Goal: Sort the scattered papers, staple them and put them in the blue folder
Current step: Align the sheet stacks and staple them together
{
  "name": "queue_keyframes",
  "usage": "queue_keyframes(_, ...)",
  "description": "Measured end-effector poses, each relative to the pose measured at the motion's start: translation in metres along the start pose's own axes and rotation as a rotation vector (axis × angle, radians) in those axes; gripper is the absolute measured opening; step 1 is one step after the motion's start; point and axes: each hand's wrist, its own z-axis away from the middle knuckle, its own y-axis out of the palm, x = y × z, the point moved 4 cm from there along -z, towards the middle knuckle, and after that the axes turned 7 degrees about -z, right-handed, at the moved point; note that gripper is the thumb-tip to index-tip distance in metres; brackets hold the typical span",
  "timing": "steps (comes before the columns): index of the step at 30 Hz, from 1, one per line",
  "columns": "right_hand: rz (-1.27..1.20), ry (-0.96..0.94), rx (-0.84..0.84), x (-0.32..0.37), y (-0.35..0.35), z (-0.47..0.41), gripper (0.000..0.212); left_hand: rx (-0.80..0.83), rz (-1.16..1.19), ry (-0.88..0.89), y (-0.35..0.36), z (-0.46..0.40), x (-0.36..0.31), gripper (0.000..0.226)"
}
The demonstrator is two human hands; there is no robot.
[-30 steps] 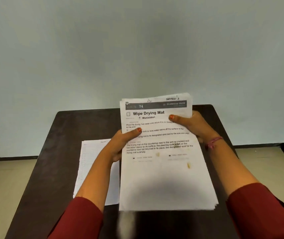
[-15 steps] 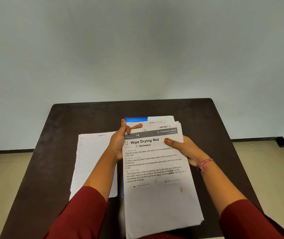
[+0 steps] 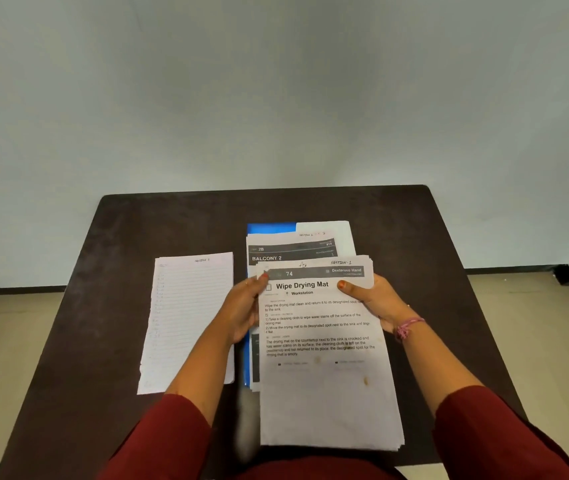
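White printed sheets, gathered into a thick stack of papers (image 3: 328, 368) headed "Wipe Drying Mat" and marked "Section 1" by hand, are held low over the near half of a dark brown wooden bench (image 3: 414, 237). The stack is gripped at its left edge by the left hand (image 3: 243, 313), whose thumb is laid on the top corner of the front page while its fingers (image 3: 253, 315) are curled along the edge and behind it. The right edge is pinched by the right hand (image 3: 376, 303), thumb pressed on the front page and the other fingers hidden behind the sheets. A pink thread bracelet (image 3: 409, 327) is worn on the right wrist, and dark red sleeves (image 3: 172, 434) cover both forearms. Behind and partly beneath the stack, a blue plastic folder (image 3: 271, 227) lies flat on the bench, with a second printed sheet headed "Balcony 2" (image 3: 290, 252) resting on it. To the left, just beside the folder, a lined handwritten page (image 3: 186, 320) lies flat, partly covered by the left forearm. A pale grey wall (image 3: 276, 91) is seen beyond the bench.
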Motion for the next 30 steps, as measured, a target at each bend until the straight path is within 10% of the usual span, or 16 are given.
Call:
queue_keyframes(9,0.274,-0.112,-0.125,-0.012,-0.015,-0.01,0.025,-0.341,-0.285,0.101,0.008,-0.013,0.034,0.013)
queue_keyframes(15,0.618,-0.239,-0.53,-0.007,-0.091,0.025,0.021,-0.43,-0.334,0.094,0.008,-0.023,0.04,0.013)
queue_keyframes(23,0.934,0.041,-0.488,-0.044,-0.115,0.053,0.067,-0.474,-0.348,0.109,0.004,-0.031,0.047,0.02)
queue_keyframes(30,0.671,0.002,-0.599,-0.05,-0.105,0.046,0.041,-0.46,-0.288,0.14,0.002,-0.028,0.048,0.016)
